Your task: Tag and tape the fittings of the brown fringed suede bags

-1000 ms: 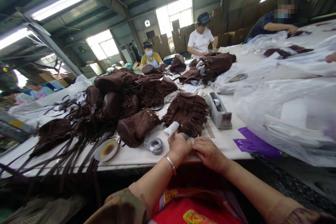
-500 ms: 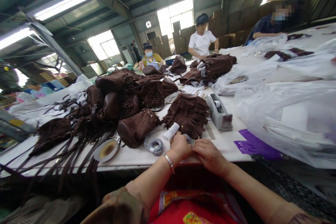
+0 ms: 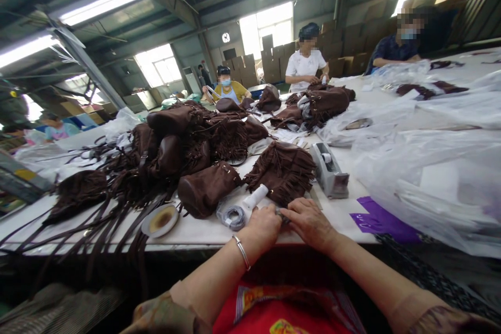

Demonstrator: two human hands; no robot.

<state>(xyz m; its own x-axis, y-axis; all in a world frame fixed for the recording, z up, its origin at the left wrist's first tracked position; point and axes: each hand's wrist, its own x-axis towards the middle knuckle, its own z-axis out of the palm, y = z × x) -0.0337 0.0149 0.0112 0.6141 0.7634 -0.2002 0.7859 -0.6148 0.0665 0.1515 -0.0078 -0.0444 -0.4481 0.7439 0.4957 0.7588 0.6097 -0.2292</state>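
Observation:
A dark brown fringed bag [image 3: 278, 172] lies in front of me on the table. At its near edge my left hand [image 3: 265, 225] and my right hand [image 3: 311, 222] meet, both with fingers closed. Between the fingertips shows a small greyish piece [image 3: 281, 214], mostly hidden, so its kind is unclear. A white rolled piece [image 3: 256, 197] lies against the bag, just beyond my left hand. To the left of that hand rests a coil of grey cord [image 3: 234, 217]. Another brown bag [image 3: 209, 189] lies on its side behind the coil.
A grey tape dispenser [image 3: 329, 171] stands right of the bag. Clear plastic bags [image 3: 438, 182] and a purple sheet [image 3: 385, 219] cover the right side. A tape roll [image 3: 159, 221] and heaped brown bags [image 3: 176, 141] with straps over the edge lie left. Co-workers [image 3: 307, 60] work across the table.
My hands have shifted slightly and stay close together, the right fingers now farther over the bag's edge. The view has moved a little. Across the table, the co-worker in white has raised a hand.

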